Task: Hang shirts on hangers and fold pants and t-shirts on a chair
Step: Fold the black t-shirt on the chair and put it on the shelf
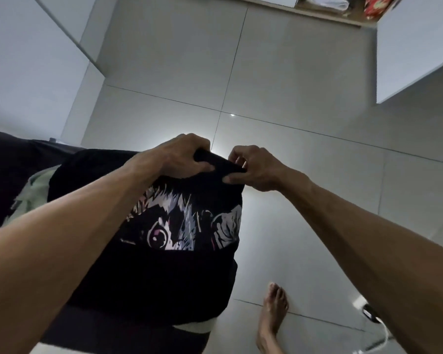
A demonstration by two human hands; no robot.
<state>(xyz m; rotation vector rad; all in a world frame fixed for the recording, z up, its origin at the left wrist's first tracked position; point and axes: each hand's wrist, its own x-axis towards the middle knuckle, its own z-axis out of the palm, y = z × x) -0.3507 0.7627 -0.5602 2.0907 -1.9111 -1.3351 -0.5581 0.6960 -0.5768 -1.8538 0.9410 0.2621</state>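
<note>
A black cotton t-shirt with a pale pink and white cartoon-eye print [164, 226] is being held up above the grey tiled floor [292, 85], gripped at its top edge by both hands. The left hand [179, 157] is being curled round a bunched fold of the fabric, while the same edge is being pinched just beside it by the thumb and fingers of the right hand [251, 169]; nothing else is being held.

Trouble is being risked in a few ways. Because the two grips are being kept so close together, the shirt is hanging in a narrow drape rather than being spread, so a crooked fold is likely to be produced unless the hands are moved apart. The lower hem is being obscured by the left forearm, so whether it is being dragged cannot be told. The right-hand pinch is judged light, and a slip there could let that edge drop towards the floor near the bare foot [271, 315].

The cloth is looking soft and limp, creased at the grip, with the print facing the camera. A pale green garment [33, 192] is being seen behind it on a dark surface [5, 175].
</note>
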